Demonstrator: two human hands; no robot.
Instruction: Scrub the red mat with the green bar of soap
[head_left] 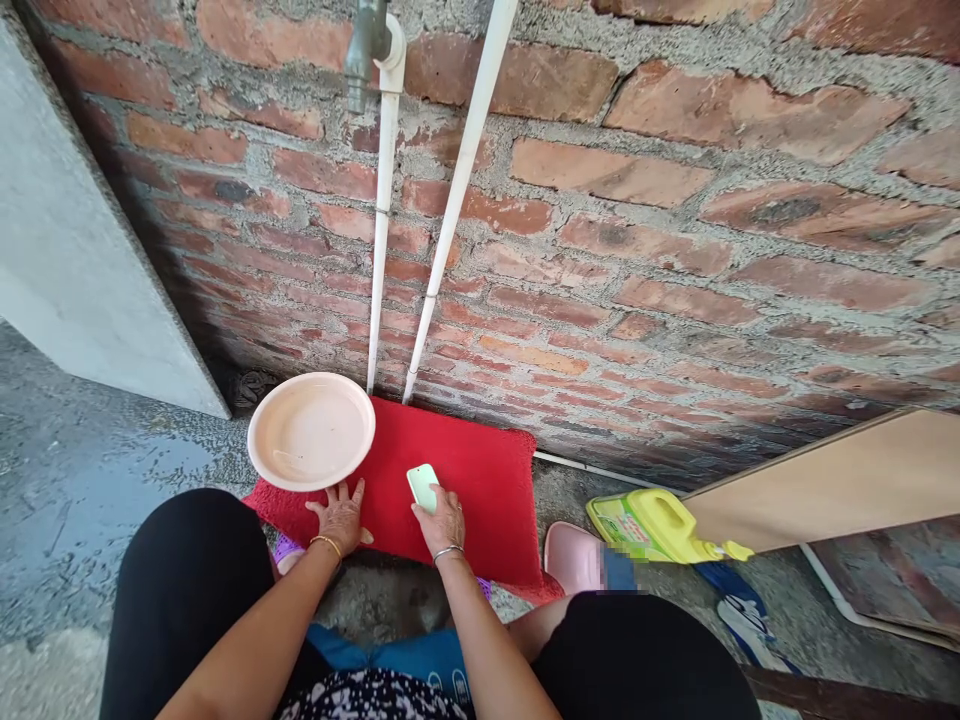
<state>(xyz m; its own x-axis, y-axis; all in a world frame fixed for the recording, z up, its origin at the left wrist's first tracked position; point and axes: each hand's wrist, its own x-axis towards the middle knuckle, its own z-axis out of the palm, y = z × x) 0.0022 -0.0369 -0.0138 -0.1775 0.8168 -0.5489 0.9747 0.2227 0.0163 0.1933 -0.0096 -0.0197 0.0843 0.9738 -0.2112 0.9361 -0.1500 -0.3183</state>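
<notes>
A red mat with a shaggy edge is spread in front of me, below the brick wall. On its left part rests a pale pink basin, which seems to hold a little water. My left hand lies on the mat just below the basin's rim, fingers spread. In my right hand is a pale green scrub brush, flat and rounded, gripped at its near end over the mat's middle. Its underside is hidden.
A yellow-green detergent jug lies on its side at right, near a pink plastic container and a tan board. Two white pipes run down the wall beneath a grey tap. Wet concrete floor is at left, beside a grey slab.
</notes>
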